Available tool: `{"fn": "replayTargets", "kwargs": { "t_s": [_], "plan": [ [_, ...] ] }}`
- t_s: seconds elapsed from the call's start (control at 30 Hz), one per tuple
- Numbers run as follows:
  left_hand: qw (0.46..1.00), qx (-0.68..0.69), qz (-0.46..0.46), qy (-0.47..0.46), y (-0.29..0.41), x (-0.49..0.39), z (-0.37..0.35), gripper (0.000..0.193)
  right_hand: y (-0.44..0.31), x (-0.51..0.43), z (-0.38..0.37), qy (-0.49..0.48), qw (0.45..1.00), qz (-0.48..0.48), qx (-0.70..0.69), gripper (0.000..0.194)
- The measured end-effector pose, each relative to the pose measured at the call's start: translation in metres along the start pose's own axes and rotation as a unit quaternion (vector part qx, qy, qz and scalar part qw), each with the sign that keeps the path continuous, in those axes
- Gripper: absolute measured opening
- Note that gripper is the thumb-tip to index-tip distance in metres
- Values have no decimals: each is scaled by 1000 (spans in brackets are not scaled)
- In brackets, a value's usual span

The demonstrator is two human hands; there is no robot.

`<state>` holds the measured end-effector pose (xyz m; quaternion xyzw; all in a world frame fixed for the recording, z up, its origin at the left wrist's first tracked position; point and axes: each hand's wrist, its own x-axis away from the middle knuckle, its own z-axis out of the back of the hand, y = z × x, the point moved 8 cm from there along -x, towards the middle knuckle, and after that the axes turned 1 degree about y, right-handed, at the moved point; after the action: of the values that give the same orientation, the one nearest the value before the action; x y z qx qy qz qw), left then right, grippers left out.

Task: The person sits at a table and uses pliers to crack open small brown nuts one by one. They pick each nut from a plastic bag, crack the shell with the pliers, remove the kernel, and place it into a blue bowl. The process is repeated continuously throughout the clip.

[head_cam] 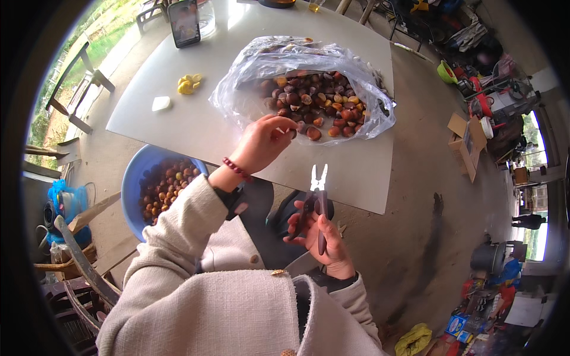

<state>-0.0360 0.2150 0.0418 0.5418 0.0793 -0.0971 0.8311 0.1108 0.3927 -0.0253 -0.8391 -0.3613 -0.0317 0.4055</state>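
My left hand [262,144], a beaded bracelet at its wrist, reaches over the table and pinches a dark chestnut [292,133] between thumb and fingers, beside the mouth of a clear plastic bag [249,58]. Many brown chestnuts [313,133] lie in the bag's opening, a few paler. Below the bag, my right hand [327,240] holds pliers [321,200] by their dark handles, their bright jaws apart and pointing away from me over the table edge. Nothing is between the jaws.
A blue basin [129,196] of chestnuts stands low on the left. On the grey-white table [356,178] are yellow pieces [189,83], a white block [161,103], a phone [184,24] and a clear container [206,18]. A wooden chair [73,111] and a cardboard box [465,144] stand on the floor.
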Motion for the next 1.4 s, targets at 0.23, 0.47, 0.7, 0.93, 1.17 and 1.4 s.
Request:
{"fn": "replayTargets", "kwargs": {
  "t_s": [0.23, 0.47, 0.7, 0.93, 1.17, 1.4],
  "plan": [
    [908, 363, 151, -143, 14, 66, -41, 24, -16, -3, -4, 3, 998, 48, 33, 74],
    [990, 85, -112, -22, 37, 84, -40, 27, -23, -7, -12, 58, 987, 50, 141, 75],
    [992, 118, -40, 1, 20, 86, -45, 25, -24, -12, -24, 67, 984, 64, 153, 64],
    [993, 113, -20, -9, 17, 85, -44, 24, -21, -14, -20, 104, 978, 77, 161, 57],
    [973, 218, 40, -66, 5, 86, -49, 50, -27, -12, -20, 98, 970, 120, 186, 49],
    [860, 469, 184, -83, 17, 87, -68, 37, -36, -21, -41, 125, 817, 217, 520, 69]
  ]
}}
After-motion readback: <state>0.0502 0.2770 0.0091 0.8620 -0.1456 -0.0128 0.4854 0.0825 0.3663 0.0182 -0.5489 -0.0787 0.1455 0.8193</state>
